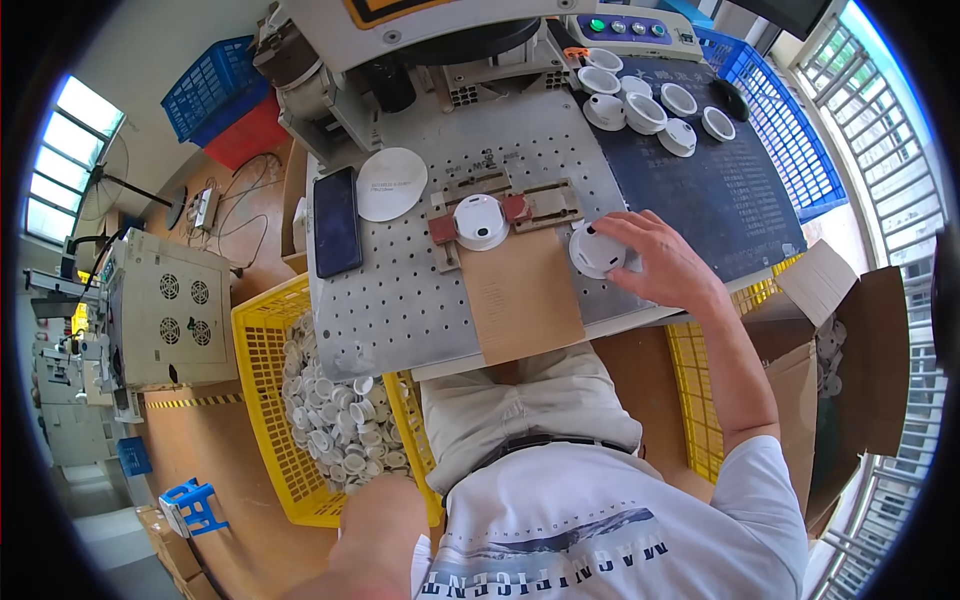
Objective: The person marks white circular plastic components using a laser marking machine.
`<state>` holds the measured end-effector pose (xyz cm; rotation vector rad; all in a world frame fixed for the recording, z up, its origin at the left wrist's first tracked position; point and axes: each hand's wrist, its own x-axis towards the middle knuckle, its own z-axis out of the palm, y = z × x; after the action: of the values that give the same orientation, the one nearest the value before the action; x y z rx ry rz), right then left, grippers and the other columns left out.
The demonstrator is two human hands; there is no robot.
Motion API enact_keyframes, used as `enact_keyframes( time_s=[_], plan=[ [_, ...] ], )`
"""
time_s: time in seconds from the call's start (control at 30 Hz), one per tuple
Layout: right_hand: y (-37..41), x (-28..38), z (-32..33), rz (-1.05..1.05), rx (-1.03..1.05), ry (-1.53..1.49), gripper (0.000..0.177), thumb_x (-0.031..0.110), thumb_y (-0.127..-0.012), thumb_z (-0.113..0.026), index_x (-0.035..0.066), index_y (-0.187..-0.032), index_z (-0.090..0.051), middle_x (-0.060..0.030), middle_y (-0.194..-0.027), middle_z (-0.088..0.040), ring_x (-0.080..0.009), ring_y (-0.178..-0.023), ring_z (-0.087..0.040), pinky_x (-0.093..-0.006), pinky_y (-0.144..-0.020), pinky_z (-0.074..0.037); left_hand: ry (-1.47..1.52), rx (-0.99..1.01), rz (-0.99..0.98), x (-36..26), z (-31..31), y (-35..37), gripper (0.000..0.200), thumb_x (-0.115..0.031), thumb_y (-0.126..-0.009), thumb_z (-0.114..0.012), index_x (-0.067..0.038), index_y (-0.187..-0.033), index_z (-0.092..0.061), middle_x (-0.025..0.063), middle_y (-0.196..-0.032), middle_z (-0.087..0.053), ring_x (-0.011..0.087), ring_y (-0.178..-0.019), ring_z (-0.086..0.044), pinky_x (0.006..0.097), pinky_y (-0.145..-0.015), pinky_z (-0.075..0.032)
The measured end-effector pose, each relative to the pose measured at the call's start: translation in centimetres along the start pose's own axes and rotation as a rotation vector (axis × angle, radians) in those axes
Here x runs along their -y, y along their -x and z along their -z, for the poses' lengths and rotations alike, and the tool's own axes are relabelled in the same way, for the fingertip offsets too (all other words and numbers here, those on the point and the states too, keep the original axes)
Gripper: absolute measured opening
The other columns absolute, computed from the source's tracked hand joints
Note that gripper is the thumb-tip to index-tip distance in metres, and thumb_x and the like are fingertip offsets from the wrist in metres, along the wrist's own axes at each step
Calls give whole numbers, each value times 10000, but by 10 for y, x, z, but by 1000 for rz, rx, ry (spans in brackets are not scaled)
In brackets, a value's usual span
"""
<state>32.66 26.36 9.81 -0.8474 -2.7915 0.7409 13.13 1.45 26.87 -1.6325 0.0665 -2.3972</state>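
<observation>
My right hand (660, 262) grips a white round plastic cap (597, 252) at its right side, thumb and fingers on its edge. That cap is over the right part of the perforated metal plate (390, 300). To its left, a similar white cap with dark slots (480, 220) sits in a metal fixture (545, 203) between reddish-brown blocks. A brown cardboard piece (522, 300) lies in front of the fixture. My left arm (385, 530) bends down at the bottom edge, and the left hand is out of sight.
Several white caps (678, 138) lie on the dark mat (690, 200) at right. A phone (338, 222) and white disc (392, 184) are on the plate's left. A yellow basket (270, 400) holds many caps. Machine parts (450, 50) overhang the back. An open cardboard box (870, 350) stands right.
</observation>
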Motion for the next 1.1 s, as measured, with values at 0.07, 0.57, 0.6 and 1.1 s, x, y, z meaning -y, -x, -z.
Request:
enact_keyframes(
  time_s=[0.07,0.57,0.6,1.1],
  plan=[
    [2,-1,-3,-25,-26,1,602,92,-746,-739,43,-1314,-545,-125,-1407,-503,-317,-1210,-525,-400,-1071,-411,-445,305,289,17,48,34,375,-318,-946,-540,19,-1081,-634,243,-1146,-612,376,-1097,-562,533,-998,-413],
    [1,31,-16,-89,-155,27,561,189,-787,-745,19,-1276,-531,-213,-1157,-580,-417,-1018,-615,-459,-893,-499,-1098,1530,947,88,108,248,99,-98,-667,-671,-29,-684,-739,302,-1097,-558,403,-1068,-481,474,-921,-426],
    [3,34,-10,-43,-78,-29,548,205,-796,-741,9,-1263,-532,-218,-1142,-580,-429,-986,-619,-464,-885,-499,-1089,1492,868,68,107,246,95,-93,-664,-671,-20,-668,-731,298,-1117,-545,420,-1066,-476,477,-926,-425],
    [-47,87,-55,50,-66,102,546,396,-799,-771,15,-1124,-554,-176,-1191,-549,-381,-867,-651,-441,-758,-528,-1528,909,972,-27,179,209,182,79,-526,-675,95,-705,-643,220,-1194,-528,414,-1084,-518,468,-927,-439]
  ],
)
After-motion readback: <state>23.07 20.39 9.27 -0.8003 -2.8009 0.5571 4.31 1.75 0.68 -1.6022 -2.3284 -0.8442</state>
